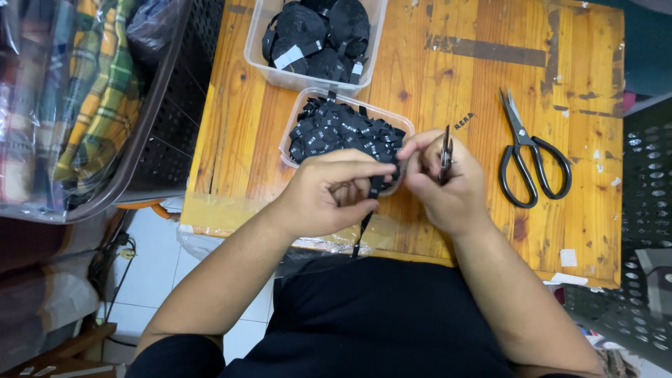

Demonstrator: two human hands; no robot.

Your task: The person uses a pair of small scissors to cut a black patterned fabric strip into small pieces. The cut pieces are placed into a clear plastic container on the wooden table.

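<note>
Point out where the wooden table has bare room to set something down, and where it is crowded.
Bare wood lies on the table between the upper tub and the big scissors, and along the left edge beside the lower tub. It is crowded at the front middle, where the left hand and right hand hold a black strip and small snips.

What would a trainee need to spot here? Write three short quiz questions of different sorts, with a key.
1. True or false: the large black scissors lie untouched on the wooden table.
2. Which hand holds the small snips? A left hand, B right hand.
3. Fill in: the black label strip hangs from the ___ hand.

Key: 1 true. 2 B. 3 left. The nearer clear tub holds cut black labels.
</note>
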